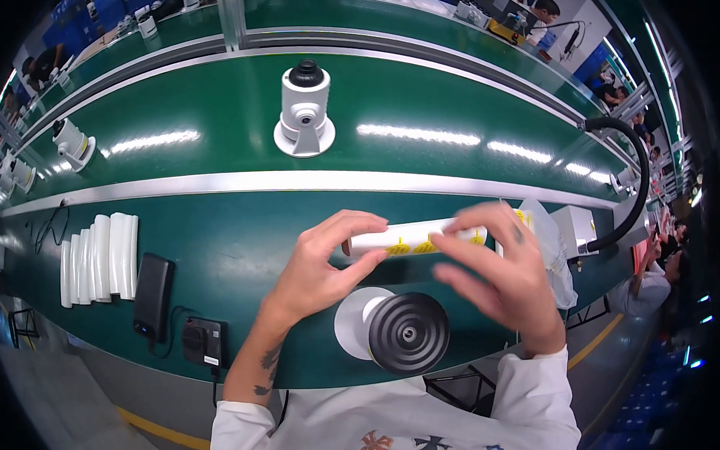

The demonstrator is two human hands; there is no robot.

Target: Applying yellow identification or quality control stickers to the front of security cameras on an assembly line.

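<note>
My left hand (pixel 320 260) is closed round the left end of a white label roll (pixel 412 231) bearing yellow stickers, its thumb below and fingers above. Over the roll's right part is my right hand (pixel 496 256), fingers apart and partly blurred; whether a fingertip touches a sticker cannot be made out. Just beneath the hands, near the table's front edge, a white device with a black ringed round base (pixel 409 333) lies with that base facing up. Its white round part (pixel 351 324) shows at the left.
Several white sleeves (pixel 99 258) lie at left, beside a black power bank (pixel 153 292) and a cabled black box (pixel 205 341). A white camera-like device (pixel 303 108) stands on the raised green line behind. Clear plastic bag (pixel 550 250), white box (pixel 574 229) and black hose (pixel 640 179) are at right.
</note>
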